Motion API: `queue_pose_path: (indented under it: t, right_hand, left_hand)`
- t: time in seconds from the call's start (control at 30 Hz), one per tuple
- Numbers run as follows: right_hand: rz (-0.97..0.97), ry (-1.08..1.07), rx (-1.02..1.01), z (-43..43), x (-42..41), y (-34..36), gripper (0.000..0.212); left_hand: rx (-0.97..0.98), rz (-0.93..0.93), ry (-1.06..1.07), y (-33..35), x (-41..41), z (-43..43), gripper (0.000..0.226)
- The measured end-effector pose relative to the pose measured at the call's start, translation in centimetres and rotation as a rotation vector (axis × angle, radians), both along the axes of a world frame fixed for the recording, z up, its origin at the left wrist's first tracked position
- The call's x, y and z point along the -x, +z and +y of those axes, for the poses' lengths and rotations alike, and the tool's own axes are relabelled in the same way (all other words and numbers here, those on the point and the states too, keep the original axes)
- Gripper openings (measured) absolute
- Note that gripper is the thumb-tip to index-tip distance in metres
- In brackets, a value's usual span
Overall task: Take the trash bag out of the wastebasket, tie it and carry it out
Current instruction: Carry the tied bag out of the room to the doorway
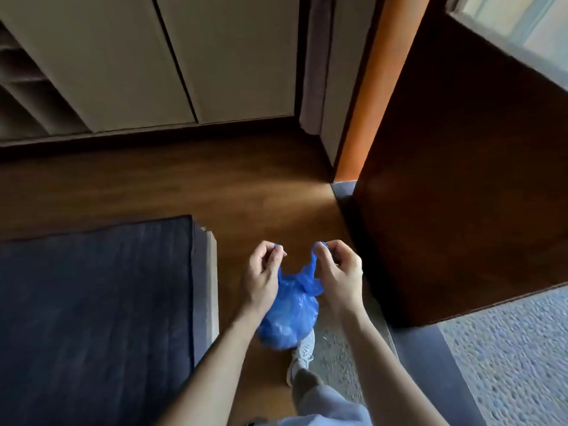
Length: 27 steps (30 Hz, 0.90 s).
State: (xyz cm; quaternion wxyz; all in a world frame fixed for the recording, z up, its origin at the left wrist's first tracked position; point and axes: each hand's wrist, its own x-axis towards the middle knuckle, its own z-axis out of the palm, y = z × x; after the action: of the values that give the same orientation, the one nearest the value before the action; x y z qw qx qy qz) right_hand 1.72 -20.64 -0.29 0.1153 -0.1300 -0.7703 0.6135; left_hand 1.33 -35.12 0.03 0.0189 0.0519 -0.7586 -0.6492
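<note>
A blue trash bag (289,315) is held hanging above the wooden floor (215,186), beside an open door (461,179). One handle is pinched by the left hand (264,272), the other by the right hand (336,269); the hands are held slightly apart.

A brown wood-plank floor (190,186) fills the middle. Beyond it stand pale beige cabinet doors (172,56); left of it lies a dark navy mat (92,302); right stands an open dark-brown wooden door (461,179).
</note>
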Motion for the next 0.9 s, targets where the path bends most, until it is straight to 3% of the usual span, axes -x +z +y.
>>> queue_pose_path:
  t: [0.27, 0.67, 0.9]
  right_hand:
    - [0.015, 0.222, -0.045, 1.5, 15.6, 1.0, 0.034]
    - [-0.074, 0.273, 0.02, 1.8, 29.4, 0.7, 0.044]
    - [-0.098, 0.331, -0.112, -1.6, 38.6, -0.5, 0.036]
  left_hand:
    - [0.074, 0.019, 0.169, 1.4, 12.8, 2.1, 0.022]
    - [0.128, -0.028, 0.293, -0.1, 25.8, 1.5, 0.021]
    - [0.122, -0.025, 0.297, -1.2, 34.9, -1.3, 0.022]
